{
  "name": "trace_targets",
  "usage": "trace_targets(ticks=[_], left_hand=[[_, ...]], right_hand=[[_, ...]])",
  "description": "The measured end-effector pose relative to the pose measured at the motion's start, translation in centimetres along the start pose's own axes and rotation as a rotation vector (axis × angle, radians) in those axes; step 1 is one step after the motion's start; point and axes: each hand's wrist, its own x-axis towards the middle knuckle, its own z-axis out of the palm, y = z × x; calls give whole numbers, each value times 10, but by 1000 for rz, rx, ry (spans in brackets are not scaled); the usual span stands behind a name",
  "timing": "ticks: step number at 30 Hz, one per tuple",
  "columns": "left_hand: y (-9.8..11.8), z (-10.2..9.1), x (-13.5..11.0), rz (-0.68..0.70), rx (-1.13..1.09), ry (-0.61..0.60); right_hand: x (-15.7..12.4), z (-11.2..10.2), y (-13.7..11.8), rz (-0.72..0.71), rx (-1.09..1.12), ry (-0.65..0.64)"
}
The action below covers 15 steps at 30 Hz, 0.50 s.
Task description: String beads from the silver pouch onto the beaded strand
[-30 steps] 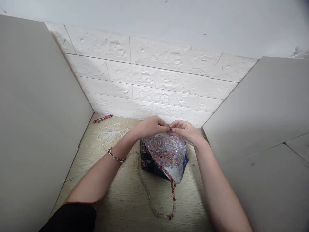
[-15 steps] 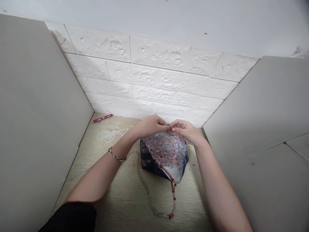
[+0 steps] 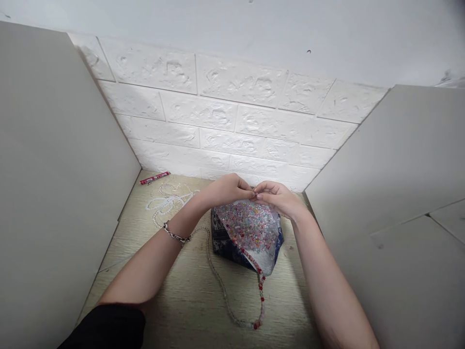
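A dark blue patterned pouch (image 3: 228, 252) stands on the wooden tabletop, its white lining spread and full of small pink, clear and multicoloured beads (image 3: 249, 225). Above the far side of the beads, my left hand (image 3: 232, 188) and my right hand (image 3: 278, 198) meet with pinched fingertips. What lies between the fingers is too small to make out. From the pouch's front edge hangs a string of beads (image 3: 262, 298), red and pink at first, then clear, looping over the table and back to the left past my left wrist.
White and clear bead strands (image 3: 169, 201) lie coiled at the back left. Near them is a slim red object (image 3: 155, 178) against the wall's foot. Grey panels (image 3: 54, 169) stand left and right, and a white brick-patterned wall (image 3: 218, 116) closes the back.
My right hand has shifted very slightly left and its fingertips have come closer to those of my left hand. The pouch and bead string stay in place.
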Motion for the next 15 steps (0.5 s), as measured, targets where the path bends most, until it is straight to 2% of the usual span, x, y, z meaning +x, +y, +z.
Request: trace_targets(ticks=[15], left_hand=[[-1, 0, -1, -9, 12, -2]], right_hand=[[2, -1, 3, 7, -96, -18]])
